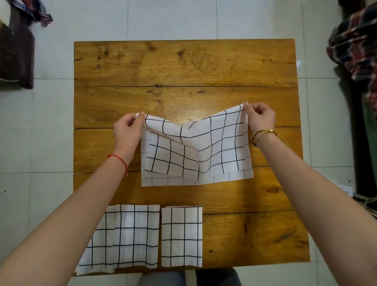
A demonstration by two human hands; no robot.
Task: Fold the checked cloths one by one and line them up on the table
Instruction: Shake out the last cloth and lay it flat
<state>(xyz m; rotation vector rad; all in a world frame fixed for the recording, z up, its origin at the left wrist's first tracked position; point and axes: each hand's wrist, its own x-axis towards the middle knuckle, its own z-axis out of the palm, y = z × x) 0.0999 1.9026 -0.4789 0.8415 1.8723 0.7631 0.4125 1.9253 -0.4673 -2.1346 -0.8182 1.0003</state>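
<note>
It looked like a room in a home, not a shop or a lab. Pale glossy floor tiles point(170, 14) ran out on every side of a low, knotty plank table point(186, 63), well beyond the fingertips point(247, 106). Plaid clothing point(362, 42) hung far out past the right hand's point(260, 118) fingers, and another checked garment point(32, 4) was draped over a dark piece of furniture point(13, 51) away past the left hand's point(128, 130) fingers. Ordinary household laundry, ordinary household floor.
</note>
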